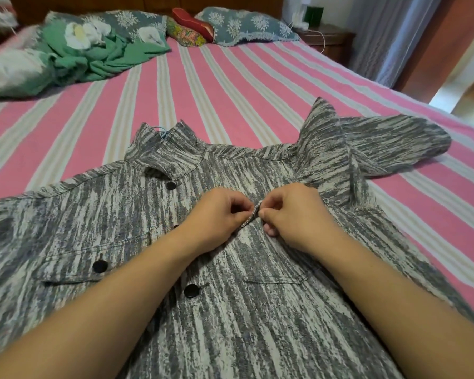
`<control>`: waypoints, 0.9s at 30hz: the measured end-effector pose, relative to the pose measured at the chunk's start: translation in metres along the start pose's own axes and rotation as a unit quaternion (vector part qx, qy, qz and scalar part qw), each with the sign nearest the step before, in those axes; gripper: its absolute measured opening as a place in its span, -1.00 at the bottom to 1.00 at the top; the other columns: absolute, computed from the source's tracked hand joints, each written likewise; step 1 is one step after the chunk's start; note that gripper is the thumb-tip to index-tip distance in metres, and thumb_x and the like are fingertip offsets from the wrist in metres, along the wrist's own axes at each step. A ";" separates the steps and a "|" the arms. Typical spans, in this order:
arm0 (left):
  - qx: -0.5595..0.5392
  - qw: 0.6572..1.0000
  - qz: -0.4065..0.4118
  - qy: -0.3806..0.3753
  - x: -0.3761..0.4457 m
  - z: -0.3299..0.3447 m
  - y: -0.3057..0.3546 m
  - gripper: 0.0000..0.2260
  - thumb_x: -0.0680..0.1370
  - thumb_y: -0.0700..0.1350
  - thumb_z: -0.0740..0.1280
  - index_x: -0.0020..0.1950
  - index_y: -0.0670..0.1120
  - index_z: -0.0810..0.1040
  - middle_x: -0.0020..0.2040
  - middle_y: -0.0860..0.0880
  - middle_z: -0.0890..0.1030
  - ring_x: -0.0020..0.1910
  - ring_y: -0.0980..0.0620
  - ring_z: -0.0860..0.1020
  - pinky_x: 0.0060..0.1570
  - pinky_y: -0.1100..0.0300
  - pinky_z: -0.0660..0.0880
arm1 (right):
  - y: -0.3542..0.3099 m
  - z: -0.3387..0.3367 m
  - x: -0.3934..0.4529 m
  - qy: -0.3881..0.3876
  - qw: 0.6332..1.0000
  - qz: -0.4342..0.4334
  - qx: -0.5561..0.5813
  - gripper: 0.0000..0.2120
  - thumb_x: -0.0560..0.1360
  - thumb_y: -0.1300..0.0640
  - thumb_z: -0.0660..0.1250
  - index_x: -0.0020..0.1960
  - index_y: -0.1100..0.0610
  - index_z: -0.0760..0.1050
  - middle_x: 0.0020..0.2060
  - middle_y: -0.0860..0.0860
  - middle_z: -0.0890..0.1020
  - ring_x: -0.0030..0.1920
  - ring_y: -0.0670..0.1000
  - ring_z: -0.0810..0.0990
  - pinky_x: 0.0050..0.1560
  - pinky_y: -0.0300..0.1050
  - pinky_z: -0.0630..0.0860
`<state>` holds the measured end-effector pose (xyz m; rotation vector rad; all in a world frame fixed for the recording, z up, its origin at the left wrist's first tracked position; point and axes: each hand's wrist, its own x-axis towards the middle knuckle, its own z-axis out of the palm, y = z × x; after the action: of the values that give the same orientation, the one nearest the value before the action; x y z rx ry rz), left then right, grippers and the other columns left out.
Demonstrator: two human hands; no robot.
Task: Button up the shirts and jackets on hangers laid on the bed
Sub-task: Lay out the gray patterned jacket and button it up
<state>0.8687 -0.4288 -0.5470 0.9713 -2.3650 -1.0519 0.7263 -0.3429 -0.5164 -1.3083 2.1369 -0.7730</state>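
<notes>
your fingers of both hands are curled and they pinch one small raised fold of cloth between them, near the middle of the chest of the jacket. your left hand holds the fold from the left side with thumb and first finger, and your right hand holds it from the right side with the thumb tip pressed on the cloth (if a button sits inside this fold, i cannot tell, it is hidden).

the jacket is grey and white with streaks, and it lies flat and front side up on the bed, which has a cover with pink and pale stripes. its collar points away from you, and one sleeve is spread to the right. a dark top button shows just under the collar, a lower button shows on the front line under your left arm, and a pocket button sits on the left chest pocket.

at the head of the bed there are a green crumpled blanket, a blue patterned pillow and a red cushion.
</notes>
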 end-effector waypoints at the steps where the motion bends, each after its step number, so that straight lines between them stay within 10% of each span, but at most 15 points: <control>1: 0.011 1.000 0.005 0.002 -0.001 0.002 0.001 -0.89 0.59 -0.22 0.40 -0.04 -0.07 0.72 -0.29 0.16 0.62 -0.39 0.34 0.52 -0.36 0.48 0.38 | 0.000 -0.002 -0.001 -0.016 0.998 0.024 0.051 -0.91 0.55 0.27 0.42 -0.12 0.14 0.61 -0.33 0.06 0.70 -0.36 -0.06 0.68 -0.26 -0.16 0.66; 5: 0.043 0.998 0.041 -0.009 -0.003 0.001 0.001 -0.82 0.59 -0.25 0.38 0.12 -0.06 0.72 -0.12 0.07 0.67 -0.23 0.22 0.60 -0.19 0.32 0.52 | 0.000 -0.004 0.000 -0.015 0.989 0.054 0.134 -0.90 0.59 0.23 0.34 0.01 0.12 0.42 -0.33 0.13 0.71 -0.32 0.07 0.73 -0.10 0.15 0.69; 9: 0.063 0.996 0.063 -0.026 -0.003 0.002 0.000 -0.82 0.59 -0.25 0.39 0.09 -0.03 0.72 -0.03 0.10 0.60 -0.13 0.11 0.59 -0.05 0.21 0.57 | -0.004 -0.003 -0.005 -0.024 0.996 0.064 0.063 -0.57 0.48 -0.19 0.44 0.17 -0.02 0.33 -0.20 0.01 0.73 -0.24 -0.03 0.73 -0.04 0.06 0.66; 16: 0.038 0.999 -0.005 0.002 -0.002 0.000 0.008 -0.90 0.55 -0.15 0.48 -0.11 0.05 0.65 -0.25 0.09 0.66 -0.34 0.23 0.60 -0.26 0.28 0.53 | 0.005 -0.002 0.003 -0.057 0.970 0.126 0.201 -0.64 0.44 0.27 0.53 0.12 0.11 0.44 -0.19 0.14 0.72 -0.31 0.03 0.68 -0.08 0.03 0.70; 27: 0.129 0.991 -0.007 0.037 -0.014 0.008 0.025 -0.93 0.56 -0.13 0.45 -0.08 0.04 0.66 -0.21 0.13 0.63 -0.25 0.25 0.57 -0.26 0.34 0.53 | 0.003 0.013 0.006 -0.016 0.989 0.112 0.094 -0.72 0.40 0.27 0.47 -0.02 0.02 0.44 -0.10 0.09 0.65 -0.09 0.13 0.69 -0.17 -0.01 0.63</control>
<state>0.8628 -0.4029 -0.5336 1.0967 -2.4767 -0.7123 0.7310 -0.3496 -0.5280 -0.9590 2.0846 -0.8285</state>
